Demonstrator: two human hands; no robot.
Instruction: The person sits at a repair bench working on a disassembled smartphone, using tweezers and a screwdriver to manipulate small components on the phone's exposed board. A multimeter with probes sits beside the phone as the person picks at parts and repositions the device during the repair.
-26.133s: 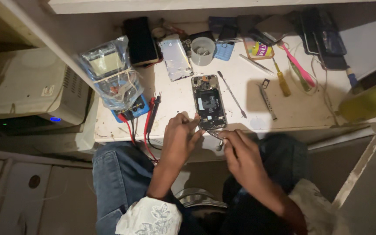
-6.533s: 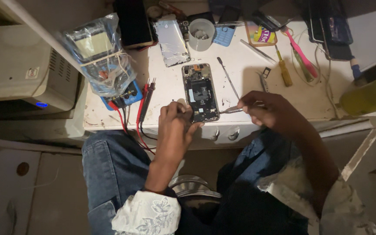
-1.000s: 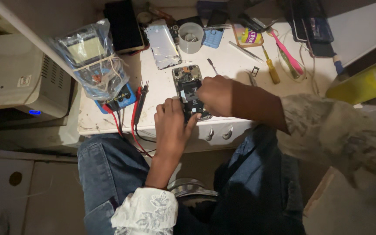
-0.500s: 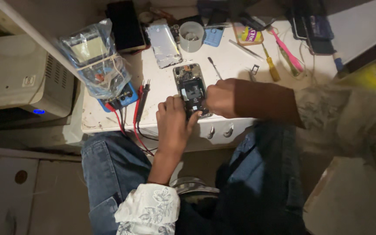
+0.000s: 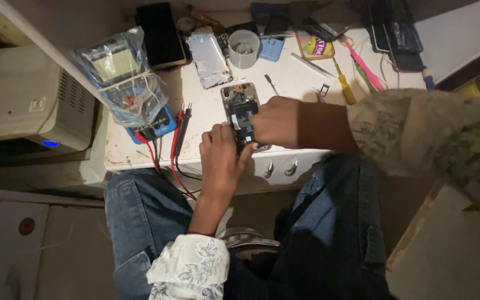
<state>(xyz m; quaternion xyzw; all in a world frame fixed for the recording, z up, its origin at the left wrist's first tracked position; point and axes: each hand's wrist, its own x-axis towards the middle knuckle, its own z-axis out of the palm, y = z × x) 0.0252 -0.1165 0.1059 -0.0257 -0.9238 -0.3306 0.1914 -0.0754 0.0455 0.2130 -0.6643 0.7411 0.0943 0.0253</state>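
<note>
An opened phone (image 5: 240, 106) with its back cover off lies on the white worktop (image 5: 295, 89) near the front edge. My left hand (image 5: 221, 155) rests at the phone's lower left, fingers curled against its side, steadying it. My right hand (image 5: 276, 121) comes in from the right and covers the phone's lower right part, fingers bent down onto its insides. Whether my right hand holds a small tool is hidden.
A bagged blue multimeter (image 5: 123, 83) with red and black probes (image 5: 180, 125) lies left. Behind are a dark phone (image 5: 160, 34), a silver back cover (image 5: 209, 58), a grey cup (image 5: 244, 48), a yellow screwdriver (image 5: 344, 83), pink tool (image 5: 364, 68). A beige machine (image 5: 23, 105) stands far left.
My right hand slid down from the phone's upper part to its lower right. My left hand stayed at the phone's lower left edge. The view shifted slightly.
</note>
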